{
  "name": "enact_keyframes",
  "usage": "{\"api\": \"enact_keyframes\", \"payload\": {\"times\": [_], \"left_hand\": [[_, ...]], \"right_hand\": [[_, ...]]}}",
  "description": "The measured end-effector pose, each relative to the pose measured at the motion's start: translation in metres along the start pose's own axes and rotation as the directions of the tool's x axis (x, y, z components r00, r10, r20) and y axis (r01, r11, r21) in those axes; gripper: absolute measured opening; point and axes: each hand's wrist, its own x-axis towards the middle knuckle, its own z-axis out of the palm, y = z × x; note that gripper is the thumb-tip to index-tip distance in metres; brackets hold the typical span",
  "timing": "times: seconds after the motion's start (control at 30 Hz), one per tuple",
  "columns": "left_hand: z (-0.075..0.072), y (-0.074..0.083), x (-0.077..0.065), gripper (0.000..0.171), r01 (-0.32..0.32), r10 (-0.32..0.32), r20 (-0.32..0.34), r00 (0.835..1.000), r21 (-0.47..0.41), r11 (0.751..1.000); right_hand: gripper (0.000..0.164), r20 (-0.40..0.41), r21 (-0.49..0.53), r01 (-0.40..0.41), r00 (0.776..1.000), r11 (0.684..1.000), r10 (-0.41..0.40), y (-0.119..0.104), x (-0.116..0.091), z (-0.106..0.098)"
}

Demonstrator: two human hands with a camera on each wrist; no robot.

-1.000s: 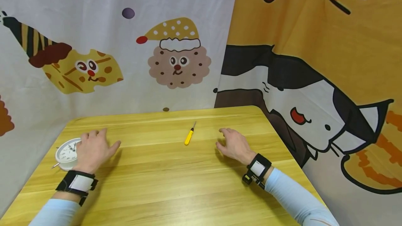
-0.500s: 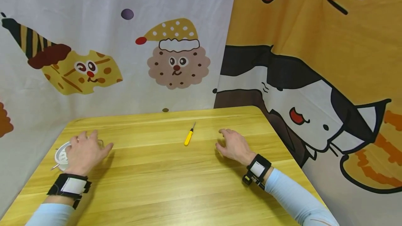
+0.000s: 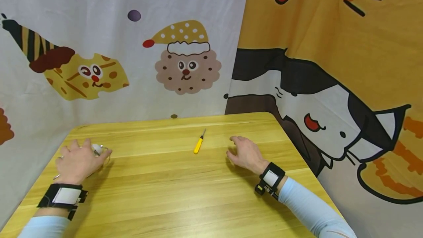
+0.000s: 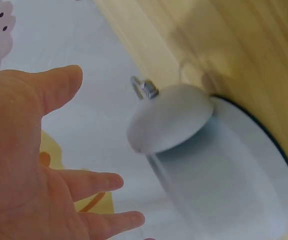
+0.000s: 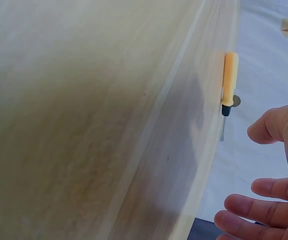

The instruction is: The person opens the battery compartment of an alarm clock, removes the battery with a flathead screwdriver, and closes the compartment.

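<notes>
At the table's left side lies a white twin-bell-style alarm clock (image 3: 97, 149), mostly hidden in the head view under my left hand (image 3: 74, 162). The left wrist view gives its pale rounded bell (image 4: 171, 117), a small metal fitting and the smooth clock body (image 4: 234, 175). Thumb and fingers of that hand are spread, with a gap between them and the clock there. My right hand (image 3: 247, 153) is held over the right part of the table, fingers loosely bent around nothing. Left of it lies a screwdriver (image 3: 198, 146) with a yellow handle, its thin shaft pointing away from me.
The wooden table (image 3: 185, 194) ends at the back against a white cartoon-printed curtain (image 3: 109, 109). An orange curtain with a cat print (image 3: 317, 102) hangs along the right edge. Each wrist wears a black strap (image 3: 62, 195) below a light blue sleeve.
My left hand has moved left across the clock, covering its dial and uncovering a bell on its right. The right hand and the screwdriver have stayed where they were.
</notes>
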Motion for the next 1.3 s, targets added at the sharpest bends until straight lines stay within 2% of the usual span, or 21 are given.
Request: {"api": "enact_keyframes", "payload": {"times": [0.13, 0.27, 0.63, 0.97, 1.3], "left_hand": [[-0.006, -0.005, 0.002, 0.118, 0.025, -0.025, 0.045, 0.999, 0.004, 1.0], [-0.008, -0.01, 0.005, 0.121, 0.046, -0.046, 0.071, 0.996, -0.001, 0.999], [-0.003, -0.026, 0.009, 0.124, 0.077, -0.074, 0.126, 0.989, -0.017, 0.997], [-0.002, -0.035, 0.011, 0.125, 0.08, -0.077, 0.215, 0.974, -0.004, 0.997], [0.001, -0.036, 0.013, 0.125, 0.093, -0.088, 0.237, 0.967, -0.011, 0.996]], "right_hand": [[0.056, 0.009, 0.001, -0.003, 1.0, 1.0, 0.003, 0.0, 0.0, 0.0], [0.057, 0.017, -0.001, -0.003, 1.0, 1.0, 0.003, -0.001, 0.0, 0.0], [0.057, 0.028, -0.015, 0.002, 1.0, 1.0, -0.001, -0.002, 0.0, -0.004], [0.058, 0.037, -0.019, 0.001, 0.999, 1.0, -0.001, -0.002, 0.0, -0.004], [0.058, 0.037, -0.018, -0.002, 0.999, 1.0, 0.002, -0.003, -0.003, -0.003]]}}
